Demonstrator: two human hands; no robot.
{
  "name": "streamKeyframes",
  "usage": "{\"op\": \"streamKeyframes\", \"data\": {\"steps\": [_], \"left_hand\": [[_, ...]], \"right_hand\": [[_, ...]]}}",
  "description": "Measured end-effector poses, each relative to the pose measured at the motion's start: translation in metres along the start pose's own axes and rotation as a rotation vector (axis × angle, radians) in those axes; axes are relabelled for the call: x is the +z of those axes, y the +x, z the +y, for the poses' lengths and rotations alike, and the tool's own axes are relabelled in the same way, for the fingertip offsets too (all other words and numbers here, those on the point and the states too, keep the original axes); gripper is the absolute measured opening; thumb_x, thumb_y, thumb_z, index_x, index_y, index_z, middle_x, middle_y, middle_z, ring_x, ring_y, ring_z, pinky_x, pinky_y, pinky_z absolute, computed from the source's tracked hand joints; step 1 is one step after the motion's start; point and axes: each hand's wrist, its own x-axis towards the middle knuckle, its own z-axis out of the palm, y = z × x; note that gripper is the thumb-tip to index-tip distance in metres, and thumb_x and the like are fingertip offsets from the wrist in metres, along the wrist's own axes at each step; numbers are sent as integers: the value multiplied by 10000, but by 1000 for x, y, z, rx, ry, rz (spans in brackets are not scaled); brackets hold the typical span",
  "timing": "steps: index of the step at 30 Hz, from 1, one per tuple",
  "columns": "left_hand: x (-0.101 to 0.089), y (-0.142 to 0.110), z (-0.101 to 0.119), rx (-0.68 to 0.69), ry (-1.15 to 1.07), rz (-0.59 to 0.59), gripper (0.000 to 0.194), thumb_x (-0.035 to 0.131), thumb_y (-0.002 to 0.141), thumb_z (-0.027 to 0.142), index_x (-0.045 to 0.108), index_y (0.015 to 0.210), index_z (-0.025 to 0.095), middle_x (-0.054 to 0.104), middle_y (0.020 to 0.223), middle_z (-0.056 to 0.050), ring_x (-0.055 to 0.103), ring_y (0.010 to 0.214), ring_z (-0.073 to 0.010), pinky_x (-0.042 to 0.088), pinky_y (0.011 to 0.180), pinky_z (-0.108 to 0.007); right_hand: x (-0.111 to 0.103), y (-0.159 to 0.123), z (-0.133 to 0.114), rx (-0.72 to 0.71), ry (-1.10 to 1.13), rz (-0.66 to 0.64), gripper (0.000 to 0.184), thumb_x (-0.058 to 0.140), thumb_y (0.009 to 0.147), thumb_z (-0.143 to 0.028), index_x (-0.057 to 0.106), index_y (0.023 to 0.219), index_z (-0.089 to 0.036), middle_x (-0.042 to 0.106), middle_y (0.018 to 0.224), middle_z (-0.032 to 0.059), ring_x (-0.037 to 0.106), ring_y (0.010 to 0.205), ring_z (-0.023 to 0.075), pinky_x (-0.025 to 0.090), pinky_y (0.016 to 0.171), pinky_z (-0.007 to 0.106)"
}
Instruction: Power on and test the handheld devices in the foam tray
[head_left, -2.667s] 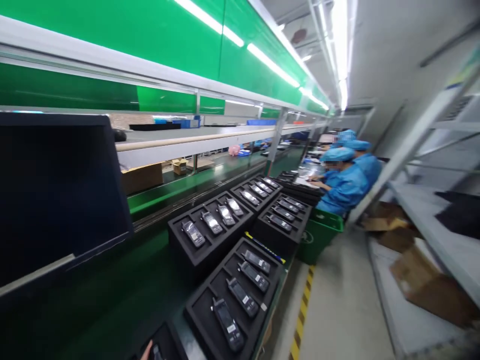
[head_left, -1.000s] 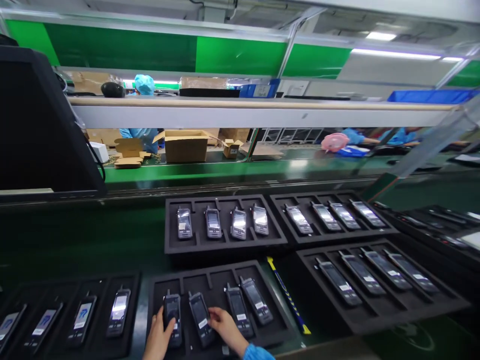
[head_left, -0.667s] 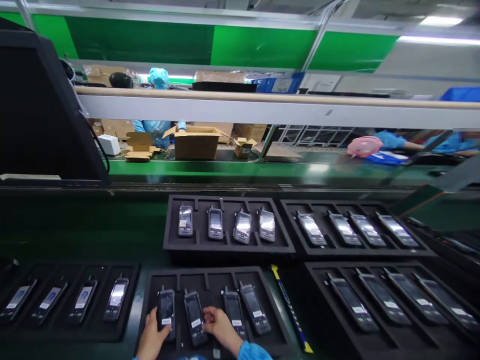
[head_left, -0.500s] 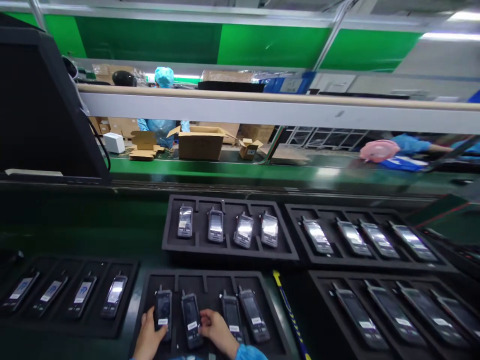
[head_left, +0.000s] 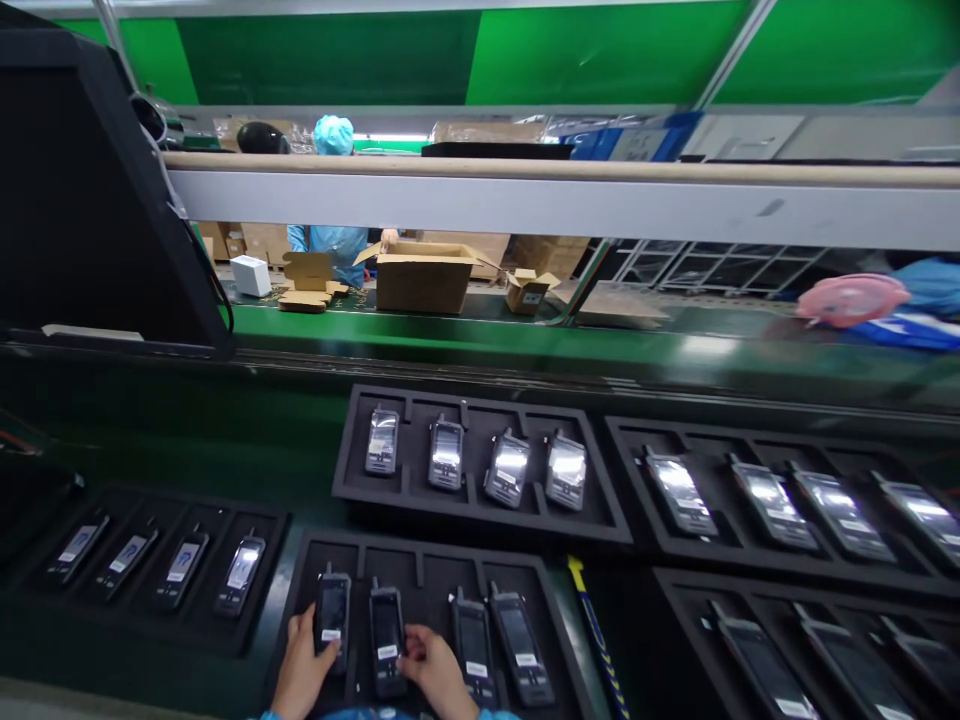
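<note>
A black foam tray [head_left: 439, 578] in front of me holds several rugged handsets with stub antennas. My left hand [head_left: 300, 668] is closed around the leftmost handset [head_left: 333, 605], its thumb on the lower front and fingers along the left side. My right hand [head_left: 439, 672] pinches the right edge of the second handset [head_left: 387, 625] near its lower half. Two more handsets, the third [head_left: 472, 640] and the fourth [head_left: 520, 645], lie screen up to the right of my right hand. White labels show on their screens.
More handset trays lie left [head_left: 259, 610], behind [head_left: 472, 408] and right [head_left: 637, 470]. A yellow-and-blue strap [head_left: 596, 625] runs beside my tray. A monitor [head_left: 82, 200] stands at left. Beyond the rail [head_left: 480, 200] are an open carton [head_left: 424, 280] and a person in a blue cap [head_left: 334, 135].
The camera view has shifted, so the trays at right sit farther right. Both hands stay at the same two handsets. The person beyond the rail now has a hand at the open carton.
</note>
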Motion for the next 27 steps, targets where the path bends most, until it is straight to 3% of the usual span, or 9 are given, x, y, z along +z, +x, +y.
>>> {"op": "streamKeyframes", "data": {"steps": [7, 16, 22, 27], "left_hand": [[-2, 2, 2, 14, 31, -22, 800, 358, 676, 480, 312, 1320, 8, 388, 1218, -200, 452, 1220, -268, 319, 1083, -298], [-3, 2, 5, 31, 22, 5, 725, 397, 687, 417, 351, 1301, 34, 423, 1196, -172, 479, 1201, -249, 346, 1067, -272], [-3, 2, 5, 14, 4, -6, 748, 404, 674, 426, 338, 1299, 21, 407, 1205, -191, 456, 1212, -275, 337, 1081, -325], [-4, 1, 6, 9, -4, -12, 773, 394, 659, 456, 334, 1294, 20, 393, 1219, -196, 445, 1220, -277, 322, 1090, -319]], "right_hand": [[0, -4, 0, -51, 56, 21, 487, 586, 479, -255, 690, 949, -184, 612, 782, 48, 584, 793, 276, 464, 761, 354], [-2, -13, -11, -71, 60, 37, 464, 569, 493, -232, 705, 926, -140, 590, 753, 55, 552, 753, 254, 442, 732, 336], [0, -11, -12, -54, 69, 56, 418, 559, 471, -225, 702, 855, -144, 573, 721, 48, 539, 736, 256, 435, 720, 344], [0, -11, -11, -42, 84, 57, 499, 569, 467, -231, 692, 936, -114, 585, 734, 58, 556, 745, 265, 449, 727, 351]]}}
